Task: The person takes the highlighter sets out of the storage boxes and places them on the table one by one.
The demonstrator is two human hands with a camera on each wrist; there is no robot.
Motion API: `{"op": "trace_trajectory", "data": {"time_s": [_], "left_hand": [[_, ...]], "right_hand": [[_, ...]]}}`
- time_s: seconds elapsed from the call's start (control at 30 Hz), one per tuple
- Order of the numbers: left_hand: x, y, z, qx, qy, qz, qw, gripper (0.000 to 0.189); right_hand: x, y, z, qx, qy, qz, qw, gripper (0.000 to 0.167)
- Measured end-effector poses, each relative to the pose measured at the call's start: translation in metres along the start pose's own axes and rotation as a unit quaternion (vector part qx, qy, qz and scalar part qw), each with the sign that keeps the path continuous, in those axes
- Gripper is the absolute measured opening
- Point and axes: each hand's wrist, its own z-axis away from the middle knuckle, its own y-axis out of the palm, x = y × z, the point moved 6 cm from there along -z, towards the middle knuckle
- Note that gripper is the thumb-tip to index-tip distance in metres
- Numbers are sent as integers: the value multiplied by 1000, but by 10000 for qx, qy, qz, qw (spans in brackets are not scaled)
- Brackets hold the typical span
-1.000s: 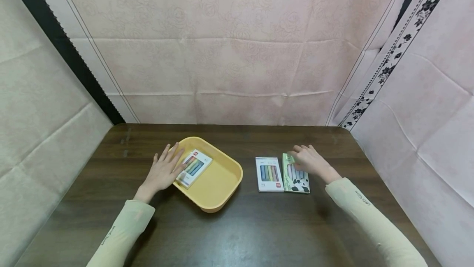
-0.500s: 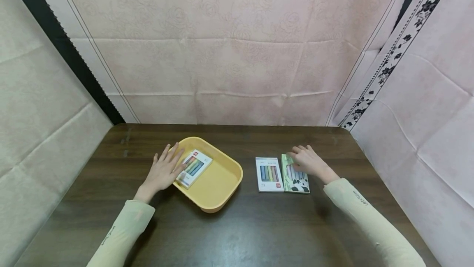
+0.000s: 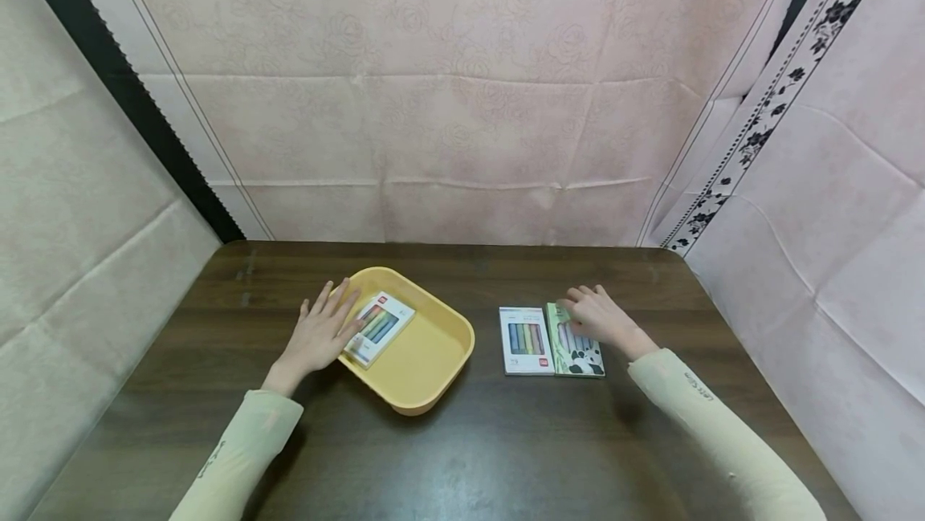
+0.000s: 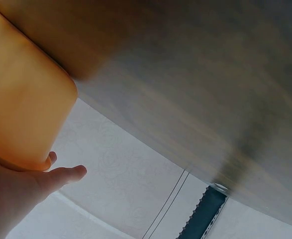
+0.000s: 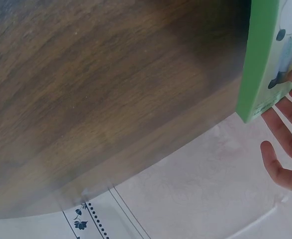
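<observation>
My left hand point(image 3: 315, 336) lies with spread, straight fingers over the left rim of a yellow tray point(image 3: 426, 360). In the left wrist view, its thumb point(image 4: 66, 177) extends beside the tray's corner. Inside the tray is a white flat box point(image 3: 381, 328) with coloured sticks pictured on it. My right hand point(image 3: 601, 319) pinches the far end of a green panda box point(image 3: 581, 356), partly covering it. In the right wrist view, the thumb is on the box's face and fingers are at its end edge. Another white box point(image 3: 526, 340) lies flush along its left side.
Everything stands on a dark wooden table point(image 3: 462, 465) with rounded far corners. Pale patterned cloth point(image 3: 462, 128) hangs behind the table and at both sides.
My right hand has shifted slightly left, swinging the green panda box's far end against the white box, so the gap between them has closed. The left hand and tray stay put.
</observation>
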Motion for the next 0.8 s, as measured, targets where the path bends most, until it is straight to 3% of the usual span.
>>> {"op": "trace_trajectory", "data": {"time_s": [0.37, 0.8], "left_hand": [[0, 0, 1, -98, 0, 52, 9999, 58], [1, 1, 0, 84, -32, 5, 10000, 59]], "right_hand": [[1, 4, -1, 26, -49, 7, 10000, 32], [1, 6, -2, 151, -2, -52, 9999, 32]]}}
